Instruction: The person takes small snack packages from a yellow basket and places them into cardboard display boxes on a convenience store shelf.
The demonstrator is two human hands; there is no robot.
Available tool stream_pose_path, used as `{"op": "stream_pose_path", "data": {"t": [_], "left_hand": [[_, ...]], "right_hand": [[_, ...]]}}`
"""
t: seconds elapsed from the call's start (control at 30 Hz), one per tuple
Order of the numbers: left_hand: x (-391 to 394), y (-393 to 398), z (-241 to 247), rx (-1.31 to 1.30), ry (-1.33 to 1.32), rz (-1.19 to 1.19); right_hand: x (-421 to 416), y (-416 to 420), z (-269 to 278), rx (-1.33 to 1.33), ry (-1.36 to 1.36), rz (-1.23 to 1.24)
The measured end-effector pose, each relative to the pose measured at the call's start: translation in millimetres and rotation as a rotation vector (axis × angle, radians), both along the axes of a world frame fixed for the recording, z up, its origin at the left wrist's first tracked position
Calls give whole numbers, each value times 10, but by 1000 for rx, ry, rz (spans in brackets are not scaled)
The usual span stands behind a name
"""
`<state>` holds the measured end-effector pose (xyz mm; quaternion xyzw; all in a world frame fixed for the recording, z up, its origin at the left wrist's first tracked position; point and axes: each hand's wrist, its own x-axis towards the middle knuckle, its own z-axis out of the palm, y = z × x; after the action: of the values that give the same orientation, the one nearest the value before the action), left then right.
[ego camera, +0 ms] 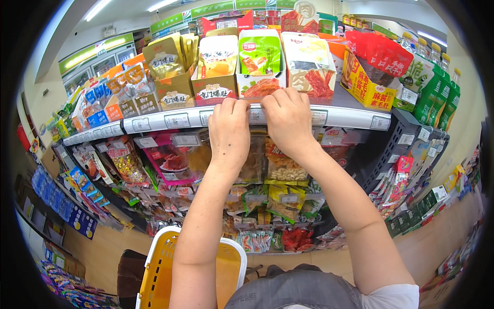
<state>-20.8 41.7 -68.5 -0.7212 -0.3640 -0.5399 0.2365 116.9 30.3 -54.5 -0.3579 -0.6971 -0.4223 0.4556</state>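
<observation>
My left hand (229, 133) and my right hand (290, 125) are side by side at the front edge of a snack shelf. Their fingers curl over the white price-label rail (154, 121), with one label (256, 116) showing between them. Whether the fingertips grip anything is hidden behind the hands. Directly beyond them sits an open display box (259, 88) with green snack pouches (257, 54) upright in it. A brown and red box (214, 90) stands left of it, and a white box with pictures of meat strips (320, 83) stands to the right, close to my right fingers.
A yellow basket with a white rim (236, 251) is below my left forearm. Red snack packs fill a yellow box (359, 85) at the right. Bottles in green sleeves (436, 92) stand at the shelf's end. Hanging snack bags (287, 166) line the racks below the rail.
</observation>
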Motion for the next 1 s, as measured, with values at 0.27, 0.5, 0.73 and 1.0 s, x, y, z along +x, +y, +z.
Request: {"op": "stream_pose_path", "data": {"t": [0.27, 0.5, 0.73, 1.0], "left_hand": [[25, 11, 49, -28, 38, -8], [61, 33, 82, -55, 118, 51], [115, 48, 90, -66, 160, 104], [171, 14, 28, -2, 73, 59]], "right_hand": [[-11, 4, 25, -44, -4, -53], [5, 22, 49, -44, -130, -221], [70, 18, 59, -6, -166, -227], [145, 29, -4, 39, -122, -105]]}}
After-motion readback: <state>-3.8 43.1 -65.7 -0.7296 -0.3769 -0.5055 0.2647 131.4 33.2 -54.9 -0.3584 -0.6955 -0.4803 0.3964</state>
